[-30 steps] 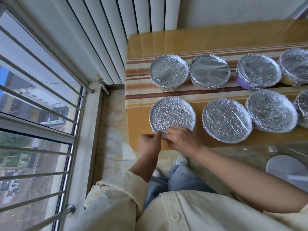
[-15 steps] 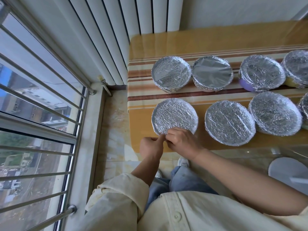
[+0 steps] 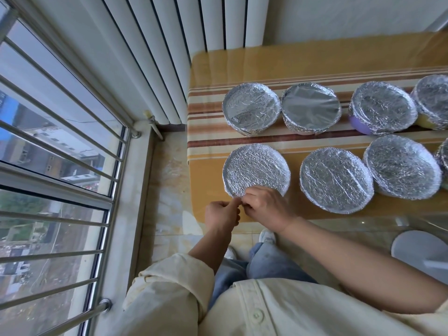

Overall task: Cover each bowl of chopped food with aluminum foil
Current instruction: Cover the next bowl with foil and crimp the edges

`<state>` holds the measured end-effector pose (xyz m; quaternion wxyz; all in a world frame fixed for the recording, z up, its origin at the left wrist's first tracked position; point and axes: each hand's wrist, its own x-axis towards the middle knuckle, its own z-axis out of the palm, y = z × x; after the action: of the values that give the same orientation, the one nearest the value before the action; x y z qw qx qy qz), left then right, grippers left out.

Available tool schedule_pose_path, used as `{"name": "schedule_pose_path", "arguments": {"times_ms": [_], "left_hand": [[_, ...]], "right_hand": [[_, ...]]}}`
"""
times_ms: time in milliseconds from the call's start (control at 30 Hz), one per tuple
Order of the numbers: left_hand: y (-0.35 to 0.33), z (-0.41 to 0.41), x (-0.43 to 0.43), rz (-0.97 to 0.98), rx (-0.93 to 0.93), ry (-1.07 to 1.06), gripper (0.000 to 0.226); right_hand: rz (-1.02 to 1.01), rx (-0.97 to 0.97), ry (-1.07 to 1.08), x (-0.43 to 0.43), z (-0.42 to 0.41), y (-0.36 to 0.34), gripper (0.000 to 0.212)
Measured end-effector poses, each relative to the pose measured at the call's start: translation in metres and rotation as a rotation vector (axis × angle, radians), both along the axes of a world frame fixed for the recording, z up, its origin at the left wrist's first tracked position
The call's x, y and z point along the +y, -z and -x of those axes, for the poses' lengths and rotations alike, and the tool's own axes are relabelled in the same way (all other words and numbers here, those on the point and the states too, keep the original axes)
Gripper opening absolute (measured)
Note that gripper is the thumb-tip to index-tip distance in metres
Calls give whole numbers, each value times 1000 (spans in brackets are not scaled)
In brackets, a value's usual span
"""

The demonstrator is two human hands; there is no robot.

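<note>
Counted eight foil-topped bowls (image 3: 402,166) on the desk (image 3: 242,61), two rows of four. Lost part of the rightmost pair to the frame edge, so cannot vouch for any beyond. Found no bare bowl and no foil roll in view. Judging the task near its end, with the last work at the near-left bowl (image 3: 255,170), close to the desk's front corner.

Noted left hand (image 3: 224,213) and right hand (image 3: 266,207) meeting at that bowl's near rim. Saw fingers (image 3: 253,198) curled, pinching the foil edge (image 3: 236,194), apparently crimping it under the lip. Cannot tell how much loose foil sits beneath the hands. Judged left to do: finish tucking this rim. Seeing a purple wall (image 3: 357,124) below the cover on the far row's third bowl, and a yellow wall (image 3: 431,123) on the fourth.

Around: logged a white radiator (image 3: 169,44) behind the desk's left end. Also a barred window (image 3: 60,117) at left, marble floor (image 3: 167,185) below, and a white round stool seat (image 3: 417,248) low right, partly seen. Spotted no obstruction to the hands. Placed the next near-row bowl (image 3: 335,179) just beside the worked one, not touching.
</note>
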<state>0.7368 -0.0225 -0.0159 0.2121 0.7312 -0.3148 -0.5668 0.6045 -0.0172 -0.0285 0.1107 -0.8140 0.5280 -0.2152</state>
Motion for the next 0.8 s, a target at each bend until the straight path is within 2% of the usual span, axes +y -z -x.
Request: {"name": "schedule_pose_path", "arguments": {"times_ms": [67, 200, 400, 533, 600, 667, 733, 800], "left_hand": [[-3, -2, -2, -17, 44, -26, 31], [-7, 0, -6, -29, 6, 49, 33], [-6, 4, -9, 34, -209, 266, 32], [1, 3, -11, 72, -249, 310, 29], [-5, 1, -12, 84, -289, 306, 32], [-8, -2, -14, 139, -325, 212, 33], [-10, -3, -19, 184, -357, 177, 52], [-5, 1, -27, 230, -359, 280, 31]], "right_hand": [[0, -10, 5, 0, 0, 1, 24], [-10, -12, -3, -1, 0, 1, 26], [-26, 14, -13, 0, -1, 1, 29], [-7, -16, -1, -1, 0, 1, 27], [14, -30, 12, -2, 1, 1, 22], [25, -42, 7, -1, 1, 1, 15], [8, -37, -4, -1, 1, 3, 18], [-14, -21, -8, -1, 3, 4, 22]]}}
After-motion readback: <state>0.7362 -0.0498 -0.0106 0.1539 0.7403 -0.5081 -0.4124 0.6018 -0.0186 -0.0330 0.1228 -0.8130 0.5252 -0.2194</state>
